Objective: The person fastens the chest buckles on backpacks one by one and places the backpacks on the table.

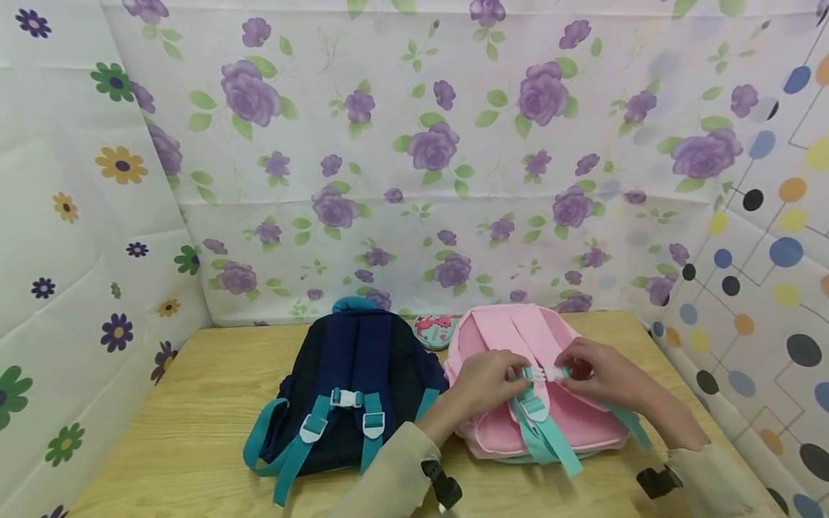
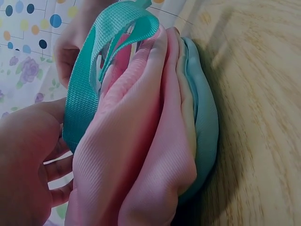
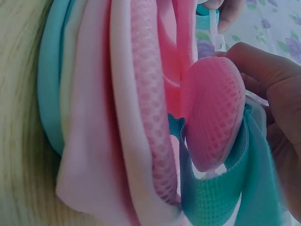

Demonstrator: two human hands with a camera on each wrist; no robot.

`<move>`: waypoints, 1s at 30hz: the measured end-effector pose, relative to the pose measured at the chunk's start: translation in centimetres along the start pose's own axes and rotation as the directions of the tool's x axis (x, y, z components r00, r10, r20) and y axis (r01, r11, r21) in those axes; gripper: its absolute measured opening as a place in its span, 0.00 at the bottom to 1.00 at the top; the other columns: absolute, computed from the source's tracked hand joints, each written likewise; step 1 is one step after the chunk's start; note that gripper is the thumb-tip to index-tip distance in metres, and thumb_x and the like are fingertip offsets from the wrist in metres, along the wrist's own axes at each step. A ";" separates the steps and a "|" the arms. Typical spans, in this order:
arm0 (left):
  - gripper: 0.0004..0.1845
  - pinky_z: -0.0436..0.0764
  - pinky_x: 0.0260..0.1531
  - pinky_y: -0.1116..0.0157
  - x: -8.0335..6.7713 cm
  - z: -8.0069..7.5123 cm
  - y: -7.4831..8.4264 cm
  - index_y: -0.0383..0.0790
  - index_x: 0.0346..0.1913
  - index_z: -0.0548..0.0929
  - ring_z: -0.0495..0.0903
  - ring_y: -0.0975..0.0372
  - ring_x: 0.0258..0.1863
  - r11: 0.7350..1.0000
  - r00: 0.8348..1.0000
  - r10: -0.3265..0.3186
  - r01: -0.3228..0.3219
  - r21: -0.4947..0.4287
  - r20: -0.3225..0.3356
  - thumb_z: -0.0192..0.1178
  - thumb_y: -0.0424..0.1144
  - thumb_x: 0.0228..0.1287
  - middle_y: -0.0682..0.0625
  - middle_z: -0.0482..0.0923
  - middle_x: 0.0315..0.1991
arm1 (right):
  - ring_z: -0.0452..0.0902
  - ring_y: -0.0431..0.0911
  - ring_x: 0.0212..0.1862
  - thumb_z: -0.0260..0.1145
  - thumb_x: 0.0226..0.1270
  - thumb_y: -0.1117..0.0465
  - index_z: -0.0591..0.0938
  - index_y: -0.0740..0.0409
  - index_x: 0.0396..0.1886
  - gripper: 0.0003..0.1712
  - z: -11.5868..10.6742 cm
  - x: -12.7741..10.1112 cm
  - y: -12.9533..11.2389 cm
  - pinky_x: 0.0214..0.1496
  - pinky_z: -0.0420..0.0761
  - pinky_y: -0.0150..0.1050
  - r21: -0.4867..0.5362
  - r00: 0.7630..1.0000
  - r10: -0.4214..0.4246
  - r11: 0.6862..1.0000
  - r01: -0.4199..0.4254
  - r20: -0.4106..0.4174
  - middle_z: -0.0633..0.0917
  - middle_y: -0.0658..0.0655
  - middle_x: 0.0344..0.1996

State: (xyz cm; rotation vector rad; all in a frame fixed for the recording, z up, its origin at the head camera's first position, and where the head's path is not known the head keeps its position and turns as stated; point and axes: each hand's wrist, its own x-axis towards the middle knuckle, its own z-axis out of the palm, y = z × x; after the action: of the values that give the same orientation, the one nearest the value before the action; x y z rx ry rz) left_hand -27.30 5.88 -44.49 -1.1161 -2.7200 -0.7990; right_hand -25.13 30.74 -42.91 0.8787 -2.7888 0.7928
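Observation:
A pink backpack [image 1: 486, 432] lies on the table, its strap side up, with turquoise webbing straps [image 1: 550, 432]. Over it, my left hand [image 1: 488, 378] pinches the turquoise end of a white buckle's pronged half [image 1: 537, 374]. My right hand [image 1: 602, 370] grips the other buckle half [image 1: 554, 374], thumb and fingers closed around its end. Both halves face each other at close range, above the padded shoulder straps. In the right wrist view, a pink mesh shoulder strap [image 3: 214, 113] stands up beside the right hand [image 3: 282, 89]. Fingers partly hide the buckle there.
Left of the pink bag lies a navy backpack [image 1: 356, 352] with turquoise straps and a fastened white buckle [image 1: 346, 398]. Behind, between the bags, sits a small round patterned pouch [image 1: 434, 331]. Patterned cloth walls [image 1: 388, 237] enclose the wooden table [image 1: 175, 417].

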 end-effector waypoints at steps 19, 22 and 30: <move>0.15 0.70 0.29 0.79 0.5 0.8 0.1 0.56 0.51 0.82 0.74 0.78 0.32 1.000 0.999 0.013 -0.013 0.024 0.037 0.60 0.50 0.61 0.65 0.80 0.36 | 0.71 0.36 0.28 0.73 0.52 0.62 0.81 0.48 0.37 0.13 0.9 0.4 0.1 0.29 0.75 0.28 -0.037 1.000 -0.006 0.999 0.006 0.011 0.76 0.44 0.27; 0.15 0.70 0.29 0.79 0.5 1.0 0.1 0.56 0.51 0.82 0.74 0.78 0.32 0.999 0.999 0.006 -0.007 0.032 0.039 0.60 0.50 0.61 0.65 0.80 0.35 | 0.71 0.36 0.28 0.73 0.52 0.63 0.81 0.49 0.37 0.13 1.0 0.4 0.1 0.29 0.75 0.28 -0.044 1.000 -0.013 0.999 0.014 0.017 0.76 0.44 0.28; 0.15 0.72 0.31 0.78 0.5 1.4 0.0 0.56 0.50 0.83 0.75 0.77 0.32 0.999 0.998 -0.034 0.034 -0.002 0.046 0.61 0.50 0.59 0.65 0.80 0.34 | 0.73 0.36 0.29 0.72 0.53 0.64 0.81 0.50 0.38 0.13 1.9 0.5 0.2 0.31 0.77 0.30 0.015 0.999 -0.054 0.998 0.053 0.009 0.77 0.46 0.30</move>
State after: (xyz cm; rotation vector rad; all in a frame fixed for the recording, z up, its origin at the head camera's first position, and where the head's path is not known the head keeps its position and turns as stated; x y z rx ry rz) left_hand -27.55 6.85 -45.53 -1.1052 -2.7839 -0.7910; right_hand -25.53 29.68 -44.49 0.9579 -2.7587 0.8041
